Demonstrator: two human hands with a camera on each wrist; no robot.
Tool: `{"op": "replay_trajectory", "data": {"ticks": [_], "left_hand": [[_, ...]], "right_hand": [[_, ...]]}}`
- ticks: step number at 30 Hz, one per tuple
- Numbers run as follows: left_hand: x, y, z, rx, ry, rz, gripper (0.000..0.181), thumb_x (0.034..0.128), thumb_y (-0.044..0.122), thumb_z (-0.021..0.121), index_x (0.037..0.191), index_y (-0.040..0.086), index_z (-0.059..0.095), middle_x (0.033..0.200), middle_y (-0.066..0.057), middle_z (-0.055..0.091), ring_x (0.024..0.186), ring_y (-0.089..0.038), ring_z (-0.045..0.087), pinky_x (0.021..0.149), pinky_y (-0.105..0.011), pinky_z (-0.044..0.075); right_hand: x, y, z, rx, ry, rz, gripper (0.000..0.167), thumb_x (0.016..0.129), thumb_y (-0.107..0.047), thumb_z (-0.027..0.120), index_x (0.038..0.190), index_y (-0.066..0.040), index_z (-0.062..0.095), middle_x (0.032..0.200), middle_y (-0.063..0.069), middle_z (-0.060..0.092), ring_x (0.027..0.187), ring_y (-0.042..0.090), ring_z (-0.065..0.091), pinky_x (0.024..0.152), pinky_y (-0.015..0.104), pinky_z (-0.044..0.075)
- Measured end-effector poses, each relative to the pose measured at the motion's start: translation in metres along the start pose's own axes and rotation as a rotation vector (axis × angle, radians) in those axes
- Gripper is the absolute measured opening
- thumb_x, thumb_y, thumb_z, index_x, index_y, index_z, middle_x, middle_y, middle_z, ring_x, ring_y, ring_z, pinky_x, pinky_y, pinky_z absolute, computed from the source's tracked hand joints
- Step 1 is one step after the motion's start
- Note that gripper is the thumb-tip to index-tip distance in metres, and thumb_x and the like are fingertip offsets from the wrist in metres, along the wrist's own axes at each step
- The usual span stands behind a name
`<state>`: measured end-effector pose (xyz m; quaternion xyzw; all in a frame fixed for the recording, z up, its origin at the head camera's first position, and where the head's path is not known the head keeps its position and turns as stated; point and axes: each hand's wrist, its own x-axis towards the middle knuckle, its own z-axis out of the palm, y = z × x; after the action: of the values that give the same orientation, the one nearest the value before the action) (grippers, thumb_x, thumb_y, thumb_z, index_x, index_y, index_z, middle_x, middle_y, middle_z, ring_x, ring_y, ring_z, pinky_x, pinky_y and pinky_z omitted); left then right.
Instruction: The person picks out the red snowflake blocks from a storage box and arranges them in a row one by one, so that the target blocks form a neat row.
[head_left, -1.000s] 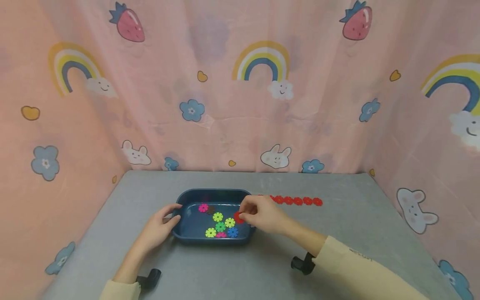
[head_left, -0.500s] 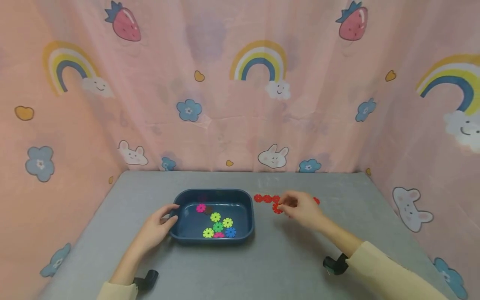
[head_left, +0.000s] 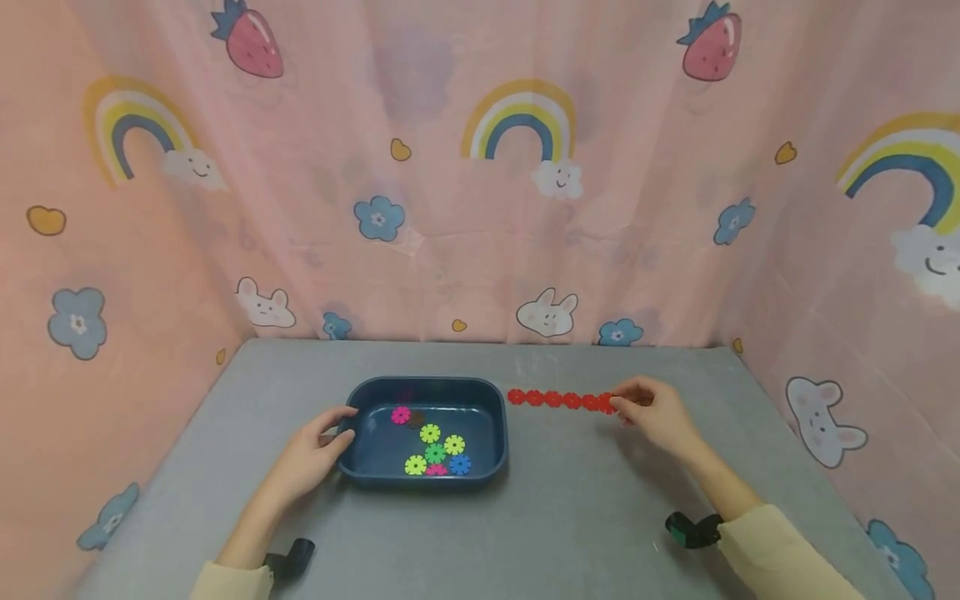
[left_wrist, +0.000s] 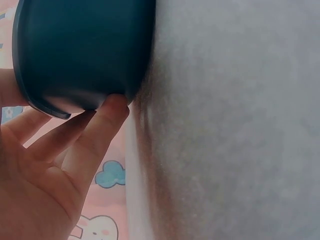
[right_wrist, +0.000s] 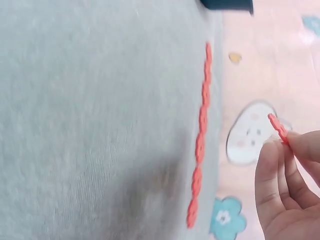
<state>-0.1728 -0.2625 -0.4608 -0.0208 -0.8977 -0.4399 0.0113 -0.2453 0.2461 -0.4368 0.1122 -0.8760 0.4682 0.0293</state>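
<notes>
In the head view my left hand (head_left: 307,457) holds the left end of a dark blue tray (head_left: 423,482). The left wrist view has the thumb (left_wrist: 106,120) against the tray's outer wall (left_wrist: 90,55) and a finger at the rim. Thumb and fingertips of my right hand (head_left: 660,419) pinch a red snowflake disc (right_wrist: 278,127), held above the table. Near the right end of a row of red snowflake discs (head_left: 553,400), this hand hides part of it. The right wrist view shows the row (right_wrist: 201,132) lying apart from the held disc.
Inside the tray lie yellow-green discs (head_left: 430,433), a green disc (head_left: 435,453), a blue disc (head_left: 460,463), pink discs (head_left: 401,415) and a brown disc (head_left: 417,419). A grey cloth (head_left: 570,517) covers the table; a pink patterned curtain (head_left: 442,275) surrounds its back and sides.
My right hand has carried the red snowflake disc out of the tray and rightward along the row to near its right end. The left hand has stayed at the tray.
</notes>
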Motion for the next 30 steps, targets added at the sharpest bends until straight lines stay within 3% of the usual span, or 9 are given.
{"op": "replay_trajectory", "data": {"ticks": [12, 21, 30], "left_hand": [[0.0, 0.0, 0.0, 0.015, 0.003, 0.002, 0.04, 0.104, 0.017, 0.059, 0.143, 0.009, 0.054, 0.149, -0.025, 0.048, 0.123, -0.048, 0.059, 0.1, -0.057, 0.049], [0.0, -0.001, 0.0, 0.022, 0.013, 0.004, 0.039, 0.1038, 0.017, 0.059, 0.142, 0.009, 0.055, 0.149, -0.026, 0.049, 0.123, -0.048, 0.059, 0.1, -0.057, 0.049], [0.001, 0.0, 0.0, 0.036, 0.013, -0.004, 0.039, 0.1038, 0.019, 0.06, 0.142, 0.01, 0.056, 0.149, -0.025, 0.049, 0.123, -0.047, 0.059, 0.101, -0.057, 0.048]], "right_hand": [[0.011, 0.039, -0.023, -0.088, 0.098, 0.099, 0.027, 0.102, -0.015, 0.063, 0.116, 0.007, 0.068, 0.102, 0.023, 0.069, 0.074, 0.024, 0.068, 0.067, 0.029, 0.058], [0.023, 0.062, -0.03, -0.115, 0.084, 0.193, 0.026, 0.102, -0.01, 0.06, 0.116, 0.011, 0.065, 0.107, 0.028, 0.066, 0.073, 0.02, 0.069, 0.064, 0.028, 0.06], [0.032, 0.082, -0.032, -0.138, 0.071, 0.245, 0.021, 0.101, -0.003, 0.058, 0.109, 0.016, 0.065, 0.092, 0.023, 0.068, 0.071, 0.018, 0.066, 0.06, 0.028, 0.059]]}}
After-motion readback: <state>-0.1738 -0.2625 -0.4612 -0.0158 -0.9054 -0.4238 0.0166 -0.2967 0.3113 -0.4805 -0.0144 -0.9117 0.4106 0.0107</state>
